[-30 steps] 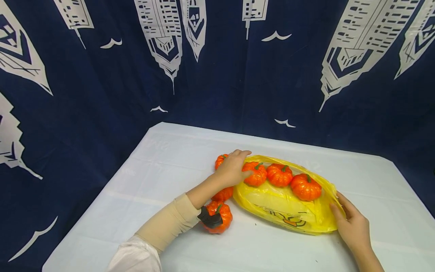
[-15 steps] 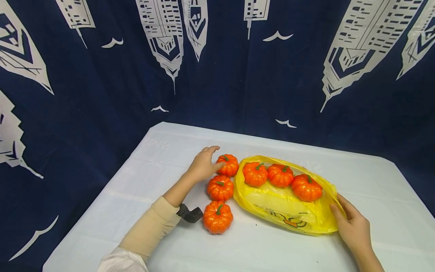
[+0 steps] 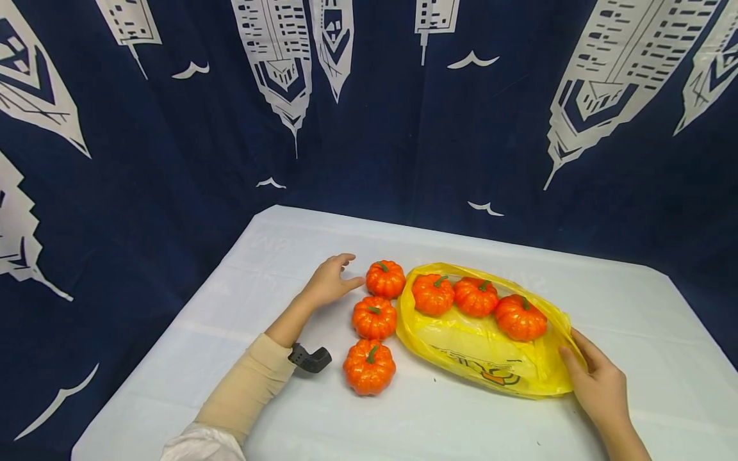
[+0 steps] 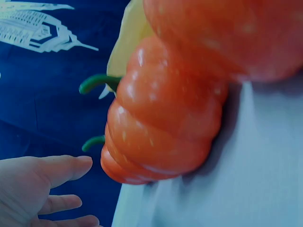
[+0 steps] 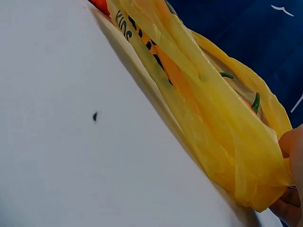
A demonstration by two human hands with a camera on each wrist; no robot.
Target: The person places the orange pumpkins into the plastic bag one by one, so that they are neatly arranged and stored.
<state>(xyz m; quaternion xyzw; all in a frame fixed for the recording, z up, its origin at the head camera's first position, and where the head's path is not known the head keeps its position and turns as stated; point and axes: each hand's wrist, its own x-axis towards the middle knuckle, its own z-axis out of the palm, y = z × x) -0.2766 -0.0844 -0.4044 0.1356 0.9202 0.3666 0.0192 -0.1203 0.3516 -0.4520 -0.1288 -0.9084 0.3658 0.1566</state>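
A yellow plastic bag point(image 3: 478, 358) lies on the table with its mouth spread, and three small orange pumpkins with green stems sit in a row inside, the rightmost pumpkin point(image 3: 520, 317) nearest my right hand. That right hand point(image 3: 602, 384) pinches the bag's right edge between thumb and fingers. Left of the bag, three more pumpkins stand in a column: a far pumpkin point(image 3: 385, 279), a middle pumpkin point(image 3: 374, 318) and a near pumpkin point(image 3: 369, 367). My left hand point(image 3: 330, 280) holds nothing, fingers spread, its thumb tip just left of the far pumpkin.
A white cloth covers the table point(image 3: 230, 333). Behind it hangs a dark blue curtain point(image 3: 369, 160) with white building prints. A black mount point(image 3: 310, 358) sticks out from my left wrist. A small dark speck point(image 5: 95, 116) lies on the cloth beside the bag.
My left hand has moved left from the bag's left rim, past the far pumpkin, uncovering the column of pumpkins. The right hand and the bag have stayed in place.
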